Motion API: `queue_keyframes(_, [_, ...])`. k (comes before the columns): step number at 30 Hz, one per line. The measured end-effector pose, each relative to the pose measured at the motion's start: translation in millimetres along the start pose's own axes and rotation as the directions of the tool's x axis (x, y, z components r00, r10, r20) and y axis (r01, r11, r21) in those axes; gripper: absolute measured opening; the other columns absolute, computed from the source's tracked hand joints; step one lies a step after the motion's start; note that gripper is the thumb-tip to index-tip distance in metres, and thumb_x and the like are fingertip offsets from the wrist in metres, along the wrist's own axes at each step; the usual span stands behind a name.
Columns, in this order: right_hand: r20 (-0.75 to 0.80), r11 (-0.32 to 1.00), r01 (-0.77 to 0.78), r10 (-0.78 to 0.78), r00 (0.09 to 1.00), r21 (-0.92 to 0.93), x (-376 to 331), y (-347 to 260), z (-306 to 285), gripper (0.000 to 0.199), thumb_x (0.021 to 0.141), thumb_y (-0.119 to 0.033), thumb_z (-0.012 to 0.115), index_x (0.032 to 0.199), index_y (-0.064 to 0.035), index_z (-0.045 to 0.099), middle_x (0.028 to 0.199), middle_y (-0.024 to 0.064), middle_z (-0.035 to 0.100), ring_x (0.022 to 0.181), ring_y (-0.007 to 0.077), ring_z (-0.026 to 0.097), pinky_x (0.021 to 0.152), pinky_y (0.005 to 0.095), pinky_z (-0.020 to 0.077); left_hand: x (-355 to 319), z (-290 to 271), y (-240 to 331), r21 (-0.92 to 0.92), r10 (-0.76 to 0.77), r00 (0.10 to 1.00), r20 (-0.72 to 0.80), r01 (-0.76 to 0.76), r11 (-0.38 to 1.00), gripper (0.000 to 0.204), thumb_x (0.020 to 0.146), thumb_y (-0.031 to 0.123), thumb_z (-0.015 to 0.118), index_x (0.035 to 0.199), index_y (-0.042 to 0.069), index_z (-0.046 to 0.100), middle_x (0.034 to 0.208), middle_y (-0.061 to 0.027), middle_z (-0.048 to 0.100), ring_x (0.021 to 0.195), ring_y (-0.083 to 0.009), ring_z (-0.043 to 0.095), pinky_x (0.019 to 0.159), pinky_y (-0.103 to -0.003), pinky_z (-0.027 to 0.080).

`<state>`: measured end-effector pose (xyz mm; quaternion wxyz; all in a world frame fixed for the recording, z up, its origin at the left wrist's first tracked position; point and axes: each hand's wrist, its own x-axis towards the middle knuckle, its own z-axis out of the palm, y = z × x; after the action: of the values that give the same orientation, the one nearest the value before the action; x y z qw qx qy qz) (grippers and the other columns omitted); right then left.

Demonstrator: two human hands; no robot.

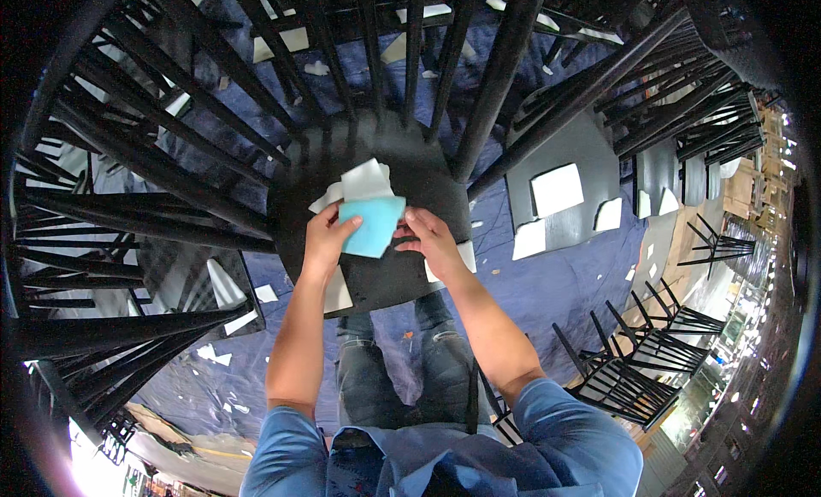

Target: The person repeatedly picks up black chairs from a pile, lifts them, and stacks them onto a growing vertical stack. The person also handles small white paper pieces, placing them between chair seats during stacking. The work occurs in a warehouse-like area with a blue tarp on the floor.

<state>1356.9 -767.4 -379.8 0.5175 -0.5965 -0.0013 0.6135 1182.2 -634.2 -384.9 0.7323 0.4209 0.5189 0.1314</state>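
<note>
Light-blue sheet (pixel 371 226) above the black chair seat (pixel 428 176), pinched between left-hand fingers (pixel 340 230) and right-hand fingers (pixel 412 229)

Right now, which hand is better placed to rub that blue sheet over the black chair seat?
Probably the left hand: its fingers lie flat across the blue sheet on the black chair seat. The right hand only pinches the sheet's edge.

Clearance around the black chair seat (pixel 376 155)

Black spindles (pixel 479 78) fan over the seat's far edge, leaving only narrow gaps. White paper pieces (pixel 363 182) cover the seat centre. The near edge is open between both forearms; more black chairs (pixel 641 360) crowd the right side.
</note>
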Motion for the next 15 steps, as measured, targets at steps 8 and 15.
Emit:
queue_keyframes(8, [0.192, 0.962, -0.17, 0.13, 0.973, 0.212, -37.2, -28.7, 4.1, 0.036, 0.106, -0.029, 0.051, 0.136, -0.0097, 0.055, 0.127, 0.0071, 0.065, 0.113, 0.0213, 0.064, 0.09, 0.0479, 0.0557, -59.7, 4.9, 30.7, 0.096, -0.011, 0.987, 0.161, -0.005, 0.995, 0.047, 0.083, 0.01, 0.08, 0.127, 0.003, 0.066, 0.11, -0.0058, 0.07, 0.098, -0.0154, 0.064, 0.089, -0.032, 0.052])
queue_keyframes(15, [-0.078, 0.834, 0.55, -0.552, 0.83, -0.043, -120.4, -144.4, 49.0, 0.032, 0.099, -0.013, 0.061, 0.128, -0.0005, 0.06, 0.117, 0.0123, 0.068, 0.104, 0.0252, 0.069, 0.078, 0.0422, 0.0619, -127.4, -9.3, 148.8, 0.11, 0.364, 0.932, -0.007, -0.361, 0.926, 0.035, 0.087, 0.01, 0.074, 0.12, 0.0, 0.066, 0.108, -0.0075, 0.071, 0.101, -0.0151, 0.064, 0.092, -0.03, 0.05])
